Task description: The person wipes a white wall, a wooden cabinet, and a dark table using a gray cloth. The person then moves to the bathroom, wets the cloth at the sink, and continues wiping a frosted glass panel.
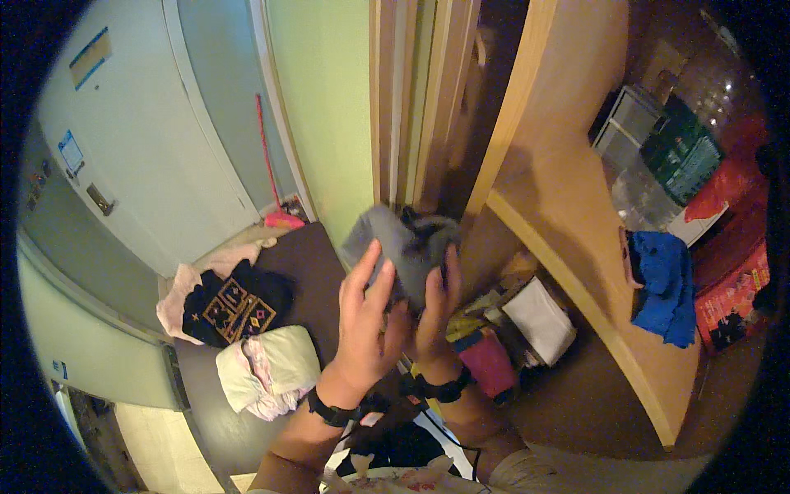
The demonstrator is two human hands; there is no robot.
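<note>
A grey cloth item (pixel 404 259), bunched and blurred, is held up between my two hands. My left hand (pixel 365 309) grips its near left side with the fingers pointing up. On the other side, my right hand (pixel 437 309) holds the cloth's right edge, its fingers partly blurred. Black bands circle both wrists. Left of the hands, a folded pale yellow cloth (pixel 271 364) with pink fabric showing in its fold lies on the dark tabletop (pixel 308 259). Behind it rests a black garment (pixel 231 305) with a gold-edged pattern, partly over a pale pink cloth (pixel 176 302).
A dark red cloth bundle (pixel 487 364) and a white flat item (pixel 540 318) lie lower right, beside a curved wooden board (pixel 574 296). On the right are a blue cloth (pixel 663 284) and a green plastic basket (pixel 685 151). A pink broom (pixel 271 167) stands near the white door (pixel 142 123).
</note>
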